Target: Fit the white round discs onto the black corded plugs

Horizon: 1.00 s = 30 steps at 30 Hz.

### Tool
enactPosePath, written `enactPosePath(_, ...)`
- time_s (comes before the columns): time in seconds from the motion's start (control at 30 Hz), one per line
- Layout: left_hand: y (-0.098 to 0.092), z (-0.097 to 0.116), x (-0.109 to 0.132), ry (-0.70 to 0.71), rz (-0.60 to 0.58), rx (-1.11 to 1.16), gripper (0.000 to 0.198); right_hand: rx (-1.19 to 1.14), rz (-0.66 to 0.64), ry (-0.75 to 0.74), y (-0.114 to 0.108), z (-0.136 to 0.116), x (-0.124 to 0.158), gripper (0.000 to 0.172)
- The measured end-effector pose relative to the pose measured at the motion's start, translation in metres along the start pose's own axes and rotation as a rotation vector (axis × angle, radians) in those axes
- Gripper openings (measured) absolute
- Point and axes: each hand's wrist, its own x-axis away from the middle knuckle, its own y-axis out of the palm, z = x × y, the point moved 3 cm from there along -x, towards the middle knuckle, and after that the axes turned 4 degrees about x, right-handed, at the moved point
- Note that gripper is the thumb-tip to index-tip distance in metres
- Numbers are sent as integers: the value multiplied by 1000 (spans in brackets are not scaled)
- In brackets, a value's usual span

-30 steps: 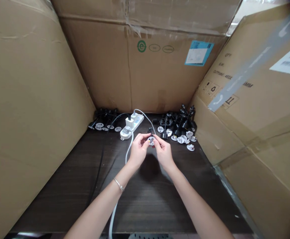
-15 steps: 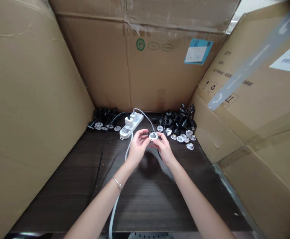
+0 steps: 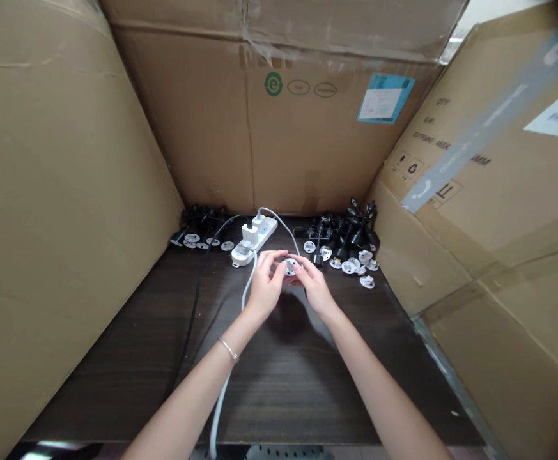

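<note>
A power strip point(image 3: 254, 241) sits near the back edge of the counter point(image 3: 298, 396), in the middle. One pile of plug parts point(image 3: 197, 227) lies to its left, a bigger pile point(image 3: 343, 236) to its right. Cardboard walls point(image 3: 77, 191) stand around them.

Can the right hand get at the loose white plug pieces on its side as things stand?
Probably yes. The right hand is busy with the left hand on a white round plug piece, so it would likely need to let go first. Only bare dark tabletop seems to lie between it and the loose white plug pieces.
</note>
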Motion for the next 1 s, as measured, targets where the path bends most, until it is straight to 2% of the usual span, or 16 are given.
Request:
enactPosePath(0.1,0,-1,1,26,-4,-81,25,28,22,-44,1,0,1,34)
enactPosePath(0.33,4,-7,4,-54,-70,-110,34,7,31,-85,1,-4,1,36)
enactPosePath(0.47,7,-7,5,-70,-112,8,35,-74,24,-47,6,-4,4,35)
enactPosePath(0.67,10,-7,6,-172,-148,234,39,-123,18,-34,10,-1,8,34)
enactPosePath(0.87,11,3,8,-72,-140,150,35,62,182,-176,11,-2,13,26)
enactPosePath(1.0,11,0,9,-93,-166,136,42,62,159,-185,14,0,14,32)
